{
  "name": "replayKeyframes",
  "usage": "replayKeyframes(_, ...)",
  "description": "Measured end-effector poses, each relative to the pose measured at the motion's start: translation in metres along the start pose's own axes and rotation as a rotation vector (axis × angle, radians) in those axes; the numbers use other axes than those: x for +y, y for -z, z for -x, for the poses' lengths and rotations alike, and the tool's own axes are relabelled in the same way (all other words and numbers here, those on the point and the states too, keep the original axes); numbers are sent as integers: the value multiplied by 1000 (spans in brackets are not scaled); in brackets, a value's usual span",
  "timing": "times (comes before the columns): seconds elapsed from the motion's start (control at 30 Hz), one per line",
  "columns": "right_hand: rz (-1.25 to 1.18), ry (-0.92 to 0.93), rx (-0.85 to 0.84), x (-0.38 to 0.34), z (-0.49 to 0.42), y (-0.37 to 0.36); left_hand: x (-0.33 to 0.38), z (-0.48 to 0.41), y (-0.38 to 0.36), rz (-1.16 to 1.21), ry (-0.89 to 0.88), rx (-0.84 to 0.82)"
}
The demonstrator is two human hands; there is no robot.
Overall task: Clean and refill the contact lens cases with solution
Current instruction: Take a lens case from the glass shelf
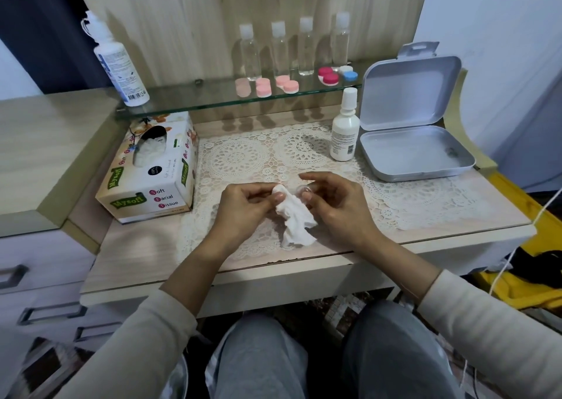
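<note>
My left hand (pixel 248 205) pinches a crumpled white tissue (pixel 293 219) whose tail hangs down to the desk. My right hand (pixel 333 199) holds a small clear lens case cup (pixel 303 190) between thumb and fingers, right against the tissue's top. A small white solution bottle (pixel 344 126) stands upright on the lace mat behind my hands. On the glass shelf (pixel 213 100) lie several lens cases: pale pink ones (pixel 263 87), a magenta one (pixel 328 75) and a blue and white one (pixel 348 73). A large white solution bottle (pixel 118 64) stands at the shelf's left end.
A tissue box (pixel 152 170) sits left of the lace mat (pixel 243 161). An open grey tin (pixel 413 134) lies at the right. Several clear bottles with white caps (pixel 279 49) line the back of the shelf. Drawers are at the left; yellow cloth and cords are at the right.
</note>
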State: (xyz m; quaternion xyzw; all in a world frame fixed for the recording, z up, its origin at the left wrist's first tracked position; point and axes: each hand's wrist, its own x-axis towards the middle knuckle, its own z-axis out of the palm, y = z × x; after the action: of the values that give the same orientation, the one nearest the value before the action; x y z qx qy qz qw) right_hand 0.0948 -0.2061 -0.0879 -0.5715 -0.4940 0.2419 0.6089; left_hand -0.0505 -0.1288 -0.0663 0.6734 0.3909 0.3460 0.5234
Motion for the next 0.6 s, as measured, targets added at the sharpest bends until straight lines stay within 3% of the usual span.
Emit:
replayKeyframes(0.17,-35,-13,17,2,-2,1,-1,-1,2,-15,8,-57)
replayKeyframes(0.37,22,22,23,4,-1,2,0,0,-1,-7,-2,8)
replayKeyframes(0.6,-37,38,44,4,-2,2,1,-1,9,-14,24,-78)
